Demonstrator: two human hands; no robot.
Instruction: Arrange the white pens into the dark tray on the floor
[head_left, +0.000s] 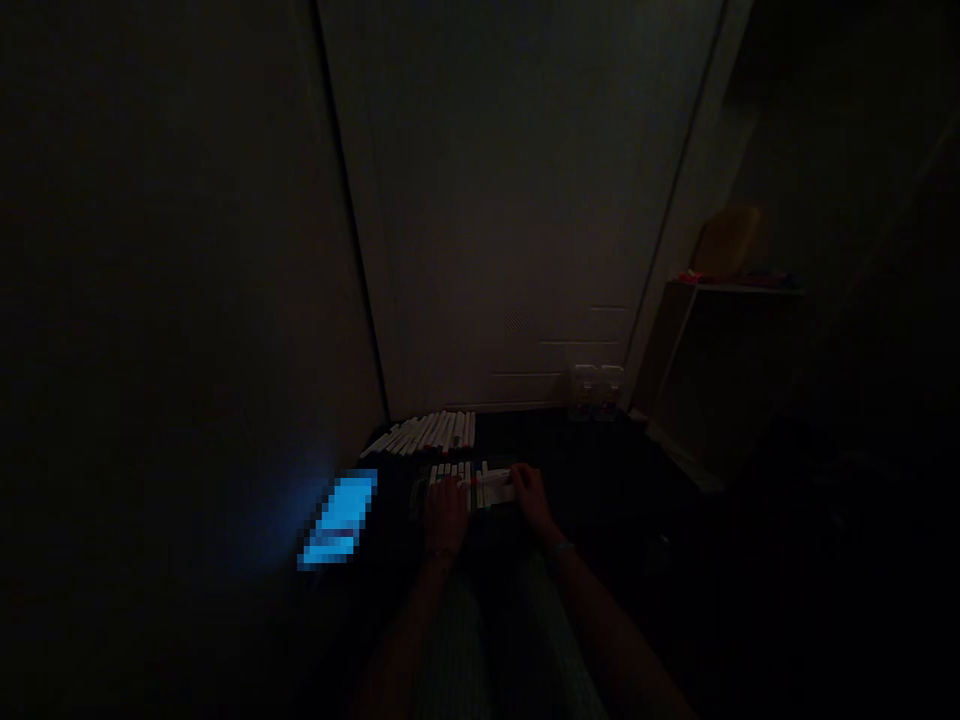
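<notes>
Bare forearms (619,635) nearest, dim light: left hand (446,515) rests partly open over white sticks (455,470) at centre, hold unclear, while right hand (530,492), at their three o'clock, curls its fingers against a pale piece (496,488), grip uncertain, with slanted sticks (431,432) at eleven, glowing screen (341,515) at eight.

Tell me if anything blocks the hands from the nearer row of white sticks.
Nothing visible does: the left hand lies over part of the nearer row of white sticks, and the right hand is at the row's right end. Darkness hides finer detail.
</notes>
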